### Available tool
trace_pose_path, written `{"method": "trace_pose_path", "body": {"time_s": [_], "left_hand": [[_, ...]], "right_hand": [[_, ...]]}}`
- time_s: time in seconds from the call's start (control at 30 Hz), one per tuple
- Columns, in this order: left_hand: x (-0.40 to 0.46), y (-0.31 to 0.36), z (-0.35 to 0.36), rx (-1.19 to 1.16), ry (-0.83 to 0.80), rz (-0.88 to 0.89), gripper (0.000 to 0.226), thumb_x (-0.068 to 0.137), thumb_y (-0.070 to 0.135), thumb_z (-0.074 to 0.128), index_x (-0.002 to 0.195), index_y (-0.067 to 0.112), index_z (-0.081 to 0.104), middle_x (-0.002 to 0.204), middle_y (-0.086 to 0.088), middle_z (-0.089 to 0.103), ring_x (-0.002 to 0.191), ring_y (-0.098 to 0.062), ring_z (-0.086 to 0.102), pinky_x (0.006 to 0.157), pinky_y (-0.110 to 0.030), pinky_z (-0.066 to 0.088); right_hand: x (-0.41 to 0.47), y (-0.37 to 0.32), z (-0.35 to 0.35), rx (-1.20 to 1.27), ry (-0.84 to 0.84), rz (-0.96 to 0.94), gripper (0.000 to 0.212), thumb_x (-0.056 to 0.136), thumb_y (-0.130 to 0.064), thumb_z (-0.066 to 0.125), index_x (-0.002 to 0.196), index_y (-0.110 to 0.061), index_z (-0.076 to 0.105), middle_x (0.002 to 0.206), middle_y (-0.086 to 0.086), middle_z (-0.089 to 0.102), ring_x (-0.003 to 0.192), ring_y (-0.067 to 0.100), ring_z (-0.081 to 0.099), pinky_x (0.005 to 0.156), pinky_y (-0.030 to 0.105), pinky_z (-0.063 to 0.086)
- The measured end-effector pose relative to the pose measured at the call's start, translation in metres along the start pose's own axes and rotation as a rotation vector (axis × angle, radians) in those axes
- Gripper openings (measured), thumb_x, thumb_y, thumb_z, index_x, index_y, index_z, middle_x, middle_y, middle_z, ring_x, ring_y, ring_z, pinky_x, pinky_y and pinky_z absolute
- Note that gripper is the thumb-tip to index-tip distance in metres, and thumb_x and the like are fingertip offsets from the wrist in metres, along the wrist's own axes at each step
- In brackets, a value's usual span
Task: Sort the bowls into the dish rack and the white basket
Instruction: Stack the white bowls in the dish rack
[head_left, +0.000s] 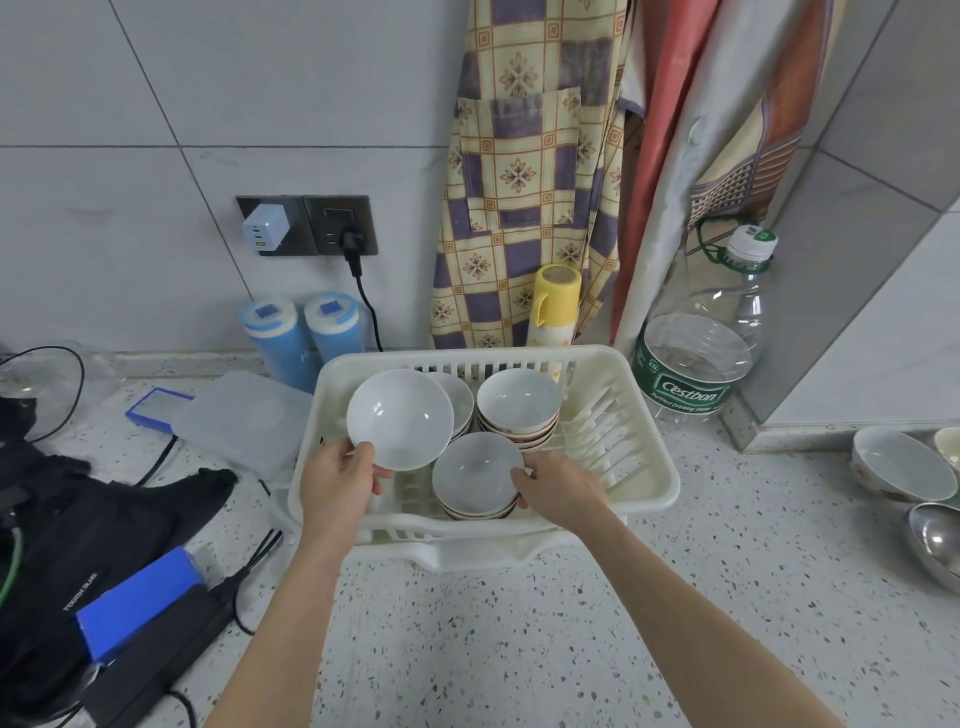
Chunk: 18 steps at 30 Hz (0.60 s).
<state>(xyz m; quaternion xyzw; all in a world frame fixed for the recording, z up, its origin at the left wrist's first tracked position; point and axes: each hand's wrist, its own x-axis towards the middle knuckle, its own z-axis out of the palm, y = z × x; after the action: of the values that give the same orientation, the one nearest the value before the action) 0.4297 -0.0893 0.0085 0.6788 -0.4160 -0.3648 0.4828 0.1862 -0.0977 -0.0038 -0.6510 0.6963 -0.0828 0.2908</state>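
Observation:
A cream dish rack (652, 483) stands on the speckled counter against the wall. My left hand (340, 480) pinches the near rim of a white bowl (400, 418) and holds it tilted above the rack's left side. My right hand (558, 488) grips the right rim of the top bowl of a low stack (475, 475) at the rack's front. A taller stack of bowls (519, 402) sits at the back of the rack. Another bowl (460, 397) shows partly behind the raised one. The rack's right half has bare plate slots.
At the right edge lie a white bowl (901, 465) and a steel bowl (937, 540). A big clear water bottle (701, 358) stands right of the rack, a yellow can (556, 306) behind it. Black bag (88, 525), cables and a blue box (137, 603) crowd the left.

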Motion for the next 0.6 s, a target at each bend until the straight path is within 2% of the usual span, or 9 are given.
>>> {"method": "trace_pose_path", "body": {"time_s": [0.27, 0.37, 0.47, 0.6], "left_hand": [[0.0, 0.001, -0.001, 0.035, -0.049, -0.022, 0.018, 0.081, 0.02, 0.051, 0.074, 0.016, 0.068, 0.06, -0.002, 0.073, 0.041, -0.004, 0.051, 0.063, -0.032, 0.047], [0.0, 0.004, -0.002, 0.042, -0.088, -0.038, 0.02, 0.086, 0.014, 0.051, 0.077, 0.015, 0.069, 0.06, -0.005, 0.073, 0.04, -0.005, 0.049, 0.062, -0.031, 0.045], [-0.001, 0.008, -0.003, 0.051, -0.141, -0.069, 0.02, 0.088, 0.014, 0.05, 0.083, 0.014, 0.07, 0.061, -0.007, 0.073, 0.04, -0.005, 0.049, 0.06, -0.029, 0.043], [0.0, 0.017, -0.002, 0.058, -0.196, -0.149, 0.018, 0.088, 0.016, 0.053, 0.084, 0.014, 0.07, 0.064, -0.009, 0.074, 0.039, -0.005, 0.048, 0.049, -0.024, 0.037]], "right_hand": [[0.007, 0.003, 0.005, -0.118, -0.027, 0.061, 0.04, 0.095, -0.04, 0.04, 0.083, -0.012, 0.066, 0.086, 0.0, 0.073, 0.081, 0.021, 0.067, 0.078, 0.034, 0.054], [0.005, 0.003, 0.006, -0.067, 0.036, 0.086, 0.046, 0.094, -0.044, 0.037, 0.081, -0.011, 0.067, 0.082, 0.001, 0.072, 0.077, 0.02, 0.066, 0.071, 0.031, 0.052], [0.001, 0.002, 0.004, 0.051, 0.159, 0.105, 0.043, 0.093, -0.048, 0.037, 0.067, -0.019, 0.057, 0.067, -0.004, 0.061, 0.065, 0.02, 0.058, 0.054, 0.026, 0.039], [-0.005, -0.001, 0.0, 0.192, 0.219, 0.071, 0.037, 0.09, -0.058, 0.036, 0.084, -0.033, 0.064, 0.074, -0.011, 0.067, 0.073, 0.015, 0.062, 0.061, 0.027, 0.041]]}}
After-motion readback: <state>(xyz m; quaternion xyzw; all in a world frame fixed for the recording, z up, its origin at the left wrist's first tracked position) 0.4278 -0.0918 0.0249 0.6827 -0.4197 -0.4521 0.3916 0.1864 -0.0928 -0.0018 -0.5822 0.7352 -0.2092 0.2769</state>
